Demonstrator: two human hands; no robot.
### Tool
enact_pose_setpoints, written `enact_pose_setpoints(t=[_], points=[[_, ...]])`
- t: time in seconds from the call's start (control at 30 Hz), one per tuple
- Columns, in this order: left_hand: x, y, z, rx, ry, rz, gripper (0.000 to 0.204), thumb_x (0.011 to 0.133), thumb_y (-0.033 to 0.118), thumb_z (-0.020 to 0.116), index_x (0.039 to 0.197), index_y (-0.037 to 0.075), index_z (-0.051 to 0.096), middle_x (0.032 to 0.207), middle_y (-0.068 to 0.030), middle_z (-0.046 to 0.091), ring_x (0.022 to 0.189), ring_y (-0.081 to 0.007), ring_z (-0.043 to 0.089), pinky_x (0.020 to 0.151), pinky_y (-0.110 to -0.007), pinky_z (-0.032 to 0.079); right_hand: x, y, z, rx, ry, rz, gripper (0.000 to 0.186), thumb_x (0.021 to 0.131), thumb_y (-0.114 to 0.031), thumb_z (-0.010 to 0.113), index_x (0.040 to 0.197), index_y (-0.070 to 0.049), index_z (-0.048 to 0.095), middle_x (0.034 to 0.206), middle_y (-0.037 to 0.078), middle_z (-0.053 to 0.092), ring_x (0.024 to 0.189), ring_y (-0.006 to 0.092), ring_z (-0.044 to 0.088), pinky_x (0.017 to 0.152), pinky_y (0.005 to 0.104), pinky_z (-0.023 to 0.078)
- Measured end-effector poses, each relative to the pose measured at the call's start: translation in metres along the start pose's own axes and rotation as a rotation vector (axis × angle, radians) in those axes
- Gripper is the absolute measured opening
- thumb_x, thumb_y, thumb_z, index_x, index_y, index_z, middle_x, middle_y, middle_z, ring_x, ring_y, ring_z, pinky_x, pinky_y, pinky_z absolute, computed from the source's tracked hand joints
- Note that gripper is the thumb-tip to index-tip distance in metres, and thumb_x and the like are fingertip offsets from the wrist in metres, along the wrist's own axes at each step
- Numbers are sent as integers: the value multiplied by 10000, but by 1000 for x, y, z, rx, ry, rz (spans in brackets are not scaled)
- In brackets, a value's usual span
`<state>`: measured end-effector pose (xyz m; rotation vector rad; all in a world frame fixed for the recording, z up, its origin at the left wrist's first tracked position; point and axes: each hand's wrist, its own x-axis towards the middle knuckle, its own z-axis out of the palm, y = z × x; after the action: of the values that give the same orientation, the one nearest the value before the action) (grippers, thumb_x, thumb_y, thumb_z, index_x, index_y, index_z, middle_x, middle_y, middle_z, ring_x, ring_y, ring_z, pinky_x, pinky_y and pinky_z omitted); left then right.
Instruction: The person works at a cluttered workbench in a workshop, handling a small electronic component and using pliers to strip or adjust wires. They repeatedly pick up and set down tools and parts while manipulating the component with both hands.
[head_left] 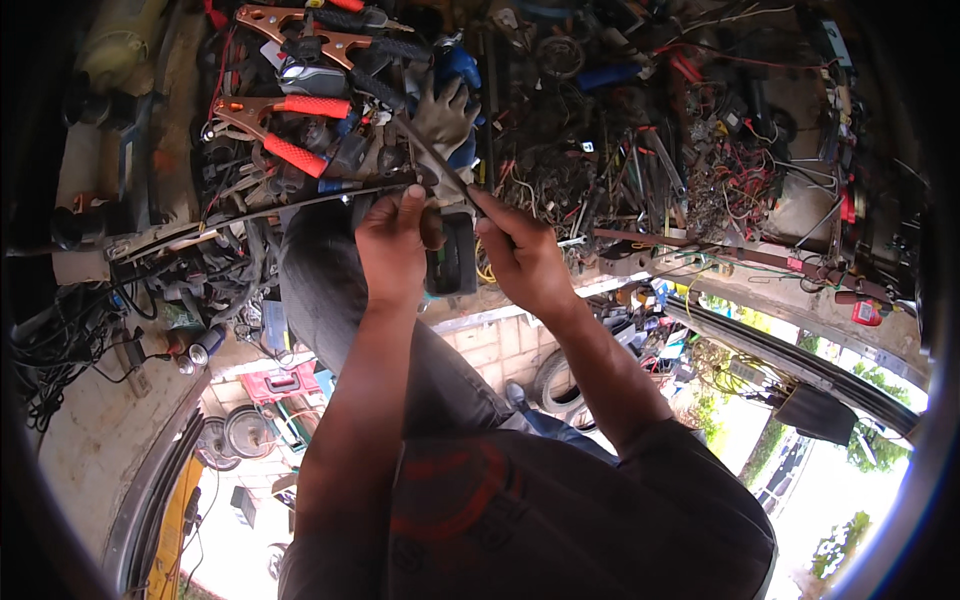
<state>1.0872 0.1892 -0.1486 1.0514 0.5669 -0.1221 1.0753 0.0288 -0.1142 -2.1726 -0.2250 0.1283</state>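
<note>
My right hand [522, 255] is closed around the lower end of a long flat metal bar [432, 155]. The bar slants up and left, away from the hand. Left of it, my left hand [393, 240] is closed with its thumb up, near the bar; what lies between its fingers is too dark to make out. A thin dark strip [290, 207] runs from the left toward this hand; whether the hand touches it cannot be told. Beyond the bar lies a grey and blue work glove [445, 115]. A dark open box [457, 255] sits between my forearms.
Jumper cable clamps with red grips [297, 157] lie at the far left of the cluttered bench. Tangled wires [735, 190] and several hand tools [655, 165] cover its right side. Black cables [50, 350] heap at the left. A tyre [558, 380] and red toolbox [280, 383] are below.
</note>
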Motion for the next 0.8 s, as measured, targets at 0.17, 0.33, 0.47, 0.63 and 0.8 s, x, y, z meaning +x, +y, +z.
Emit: enact_pose_setpoints(t=[0.17,0.33,0.47,0.63,0.8], points=[[-2,14,2,-76,25,-171,206,961,202,608,880,14,626,660,-41,589,490,-112,505,490,-270,422,-22,-2,20,7,143,10,375,906,-43,562,1281,-42,584,901,221,636,774,360,652,717,365,517],[2,13,-4,28,-36,-100,211,968,142,548,834,-12,601,635,-48,563,471,-118,487,431,-269,379,10,0,31,-273,149,-169,470,827,-21,589,1286,-122,587,767,141,582,592,356,595,513,445,494],[3,13,-2,48,-23,-89,211,967,133,544,817,-9,589,600,-33,522,468,-108,453,423,-271,351,16,-5,31,-183,219,-244,476,831,-28,590,1300,-111,577,789,155,591,604,356,599,516,432,498],[1,15,0,53,18,-144,191,973,143,545,853,7,606,589,-16,493,479,-113,449,449,-270,341,15,-12,38,-294,174,-294,482,832,-51,587,1307,-133,576,858,153,605,606,354,621,515,433,510],[2,16,-1,62,-4,-90,231,964,113,525,768,-4,565,580,-23,505,459,-99,433,418,-269,336,16,-10,43,-248,237,-247,424,838,-68,595,1253,-154,608,851,116,612,598,333,622,491,419,500]])
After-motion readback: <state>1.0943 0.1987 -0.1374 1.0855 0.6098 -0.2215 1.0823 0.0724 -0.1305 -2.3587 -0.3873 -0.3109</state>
